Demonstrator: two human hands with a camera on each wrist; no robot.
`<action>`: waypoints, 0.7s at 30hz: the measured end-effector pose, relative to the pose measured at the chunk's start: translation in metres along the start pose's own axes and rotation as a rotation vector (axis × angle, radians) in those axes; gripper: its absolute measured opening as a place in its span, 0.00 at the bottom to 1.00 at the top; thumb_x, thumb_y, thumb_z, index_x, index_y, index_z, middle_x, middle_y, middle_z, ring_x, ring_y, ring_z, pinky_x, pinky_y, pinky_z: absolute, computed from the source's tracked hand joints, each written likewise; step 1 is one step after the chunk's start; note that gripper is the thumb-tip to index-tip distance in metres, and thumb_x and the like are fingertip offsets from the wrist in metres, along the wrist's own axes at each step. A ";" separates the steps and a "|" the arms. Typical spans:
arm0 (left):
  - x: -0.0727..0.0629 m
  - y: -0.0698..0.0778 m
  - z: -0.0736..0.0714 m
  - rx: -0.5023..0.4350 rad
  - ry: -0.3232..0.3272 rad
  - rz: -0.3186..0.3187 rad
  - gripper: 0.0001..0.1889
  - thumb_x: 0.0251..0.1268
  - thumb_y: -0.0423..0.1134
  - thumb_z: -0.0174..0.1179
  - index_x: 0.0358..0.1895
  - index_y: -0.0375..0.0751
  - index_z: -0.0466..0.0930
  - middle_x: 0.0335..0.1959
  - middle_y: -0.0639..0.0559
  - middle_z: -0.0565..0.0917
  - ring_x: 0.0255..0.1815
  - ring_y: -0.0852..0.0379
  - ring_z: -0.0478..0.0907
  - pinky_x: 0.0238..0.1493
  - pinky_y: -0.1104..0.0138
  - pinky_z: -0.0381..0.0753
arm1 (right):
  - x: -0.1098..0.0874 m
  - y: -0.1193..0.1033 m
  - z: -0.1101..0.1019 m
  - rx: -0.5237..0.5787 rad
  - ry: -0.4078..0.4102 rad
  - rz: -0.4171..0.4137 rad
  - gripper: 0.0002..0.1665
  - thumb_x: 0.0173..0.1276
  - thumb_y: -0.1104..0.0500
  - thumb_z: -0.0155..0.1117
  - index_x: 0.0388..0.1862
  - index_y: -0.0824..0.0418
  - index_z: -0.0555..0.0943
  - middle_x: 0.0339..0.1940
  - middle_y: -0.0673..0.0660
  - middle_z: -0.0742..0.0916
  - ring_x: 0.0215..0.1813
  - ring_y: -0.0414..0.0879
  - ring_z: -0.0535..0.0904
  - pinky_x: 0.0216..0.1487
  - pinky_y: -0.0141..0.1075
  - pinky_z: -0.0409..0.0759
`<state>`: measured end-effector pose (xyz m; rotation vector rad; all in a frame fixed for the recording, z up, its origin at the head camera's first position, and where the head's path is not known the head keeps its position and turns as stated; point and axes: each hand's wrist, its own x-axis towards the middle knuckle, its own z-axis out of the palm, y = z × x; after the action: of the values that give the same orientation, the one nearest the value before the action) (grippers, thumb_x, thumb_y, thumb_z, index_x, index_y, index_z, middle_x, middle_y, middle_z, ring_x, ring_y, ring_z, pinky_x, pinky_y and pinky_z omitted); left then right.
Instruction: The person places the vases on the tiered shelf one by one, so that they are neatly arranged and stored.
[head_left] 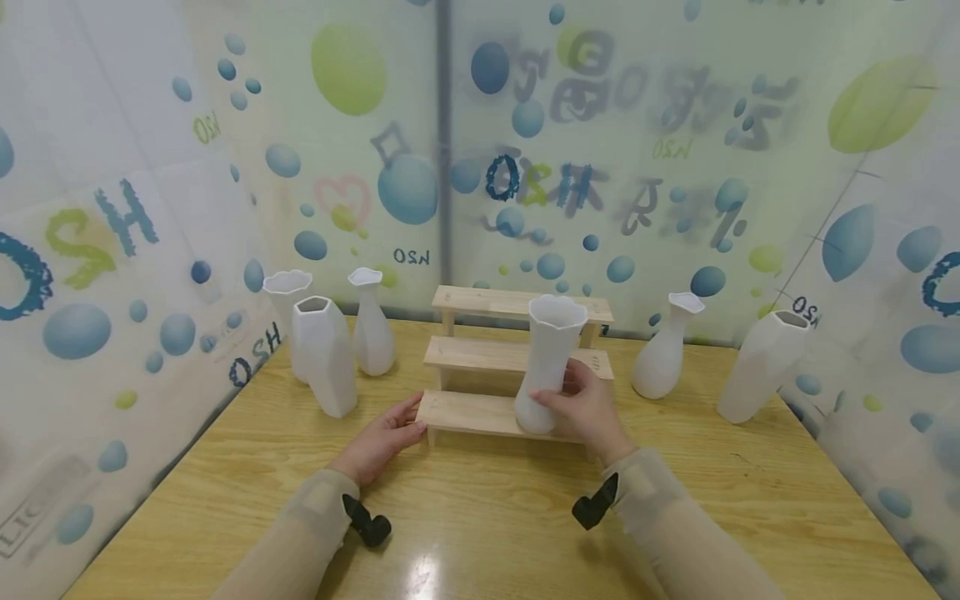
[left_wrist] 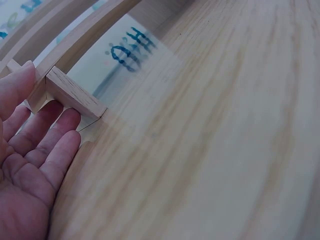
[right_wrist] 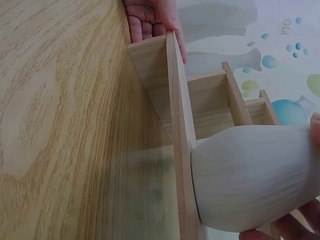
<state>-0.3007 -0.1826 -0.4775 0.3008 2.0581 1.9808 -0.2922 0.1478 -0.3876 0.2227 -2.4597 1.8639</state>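
A white vase with a wavy rim stands, slightly tilted, at the right part of the lowest step of a three-tier wooden stand. My right hand grips the vase around its lower body, thumb in front and fingers at the right side. In the right wrist view the vase's rounded base meets the step board. My left hand holds the left end of that step. The left wrist view shows the thumb against the board and the other fingers beneath, beside the stand's leg.
On the left stand a wavy-rimmed vase, a faceted vase and a narrow-necked vase. To the right are another narrow-necked vase and a faceted vase. A printed curtain surrounds the wooden table.
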 end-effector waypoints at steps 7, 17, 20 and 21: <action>0.000 0.000 0.000 0.000 -0.003 0.002 0.38 0.69 0.42 0.59 0.77 0.45 0.49 0.68 0.39 0.67 0.67 0.48 0.65 0.68 0.53 0.60 | 0.000 0.001 0.000 -0.009 -0.007 -0.008 0.42 0.57 0.51 0.75 0.68 0.58 0.67 0.63 0.59 0.76 0.61 0.55 0.73 0.63 0.53 0.69; 0.000 0.000 -0.002 0.023 -0.015 0.013 0.38 0.69 0.42 0.58 0.77 0.43 0.49 0.68 0.37 0.67 0.67 0.48 0.65 0.68 0.53 0.59 | -0.002 0.006 -0.004 -0.067 -0.022 -0.055 0.45 0.55 0.45 0.75 0.67 0.58 0.66 0.61 0.58 0.77 0.62 0.54 0.71 0.66 0.54 0.65; 0.000 -0.001 -0.002 0.030 -0.014 0.017 0.37 0.70 0.42 0.58 0.77 0.43 0.49 0.68 0.37 0.67 0.66 0.48 0.65 0.68 0.53 0.59 | -0.003 0.012 -0.011 -0.058 -0.052 -0.056 0.46 0.55 0.44 0.74 0.69 0.54 0.65 0.62 0.57 0.76 0.63 0.54 0.70 0.66 0.55 0.64; -0.001 -0.001 -0.002 0.035 -0.015 0.018 0.37 0.70 0.42 0.57 0.77 0.43 0.48 0.68 0.37 0.67 0.66 0.48 0.65 0.69 0.53 0.59 | -0.004 0.014 -0.014 -0.056 -0.062 -0.053 0.46 0.56 0.43 0.74 0.69 0.53 0.64 0.63 0.57 0.76 0.64 0.54 0.70 0.66 0.55 0.64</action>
<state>-0.3007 -0.1843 -0.4784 0.3419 2.0905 1.9485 -0.2906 0.1649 -0.3974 0.3443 -2.5155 1.7921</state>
